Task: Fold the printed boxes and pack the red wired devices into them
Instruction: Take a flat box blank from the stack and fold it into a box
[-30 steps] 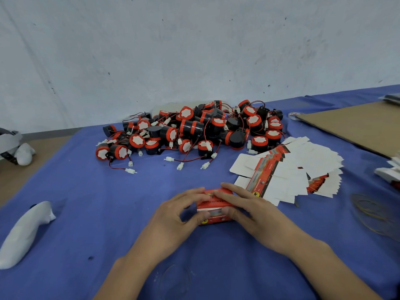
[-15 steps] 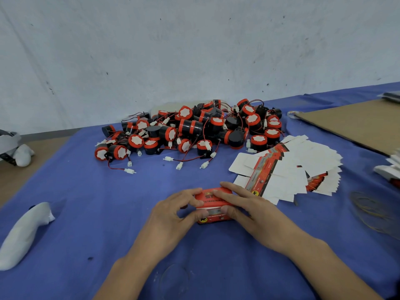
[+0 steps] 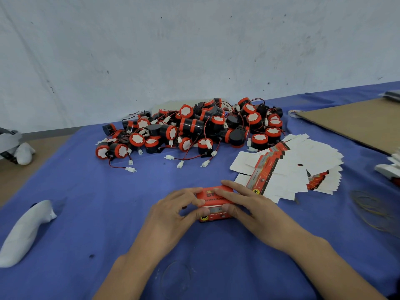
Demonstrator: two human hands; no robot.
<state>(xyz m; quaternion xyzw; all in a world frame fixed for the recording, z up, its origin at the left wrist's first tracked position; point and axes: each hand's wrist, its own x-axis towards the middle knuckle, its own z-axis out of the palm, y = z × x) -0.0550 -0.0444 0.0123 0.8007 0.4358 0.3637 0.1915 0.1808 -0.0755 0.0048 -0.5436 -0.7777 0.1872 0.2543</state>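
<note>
- While I watch from the head view, a small red printed cardboard box (image 3: 211,200) sits on the blue cloth-covered table (image 3: 104,213), near the middle and close to the near edge.
- I see the left hand (image 3: 171,213) gripping the box's left end: its fingers curl over the top and its thumb presses the near face.
- The right hand (image 3: 253,206) mirrors it on the right end, with long fingers laid across the red top and the thumb tucked against the near side.
- Both hands hold that one box between them; I can't tell whether its flaps are tucked in.
- Farther back lies the heap of red-and-black round wired devices (image 3: 194,128), red leads and white plugs trailing towards the near side.
- Just right of the hands, a fanned stack of flat white-and-red printed box blanks (image 3: 292,167) lies on the cloth, its nearest corner beside the right wrist.
- At the far right rests a brown cardboard sheet (image 3: 357,124).
- Near right, thin yellowish rubber bands (image 3: 372,208) lie blurred on the cloth.
- At the near left edge lies a white elongated plastic object (image 3: 23,232), well apart from the box.
</note>
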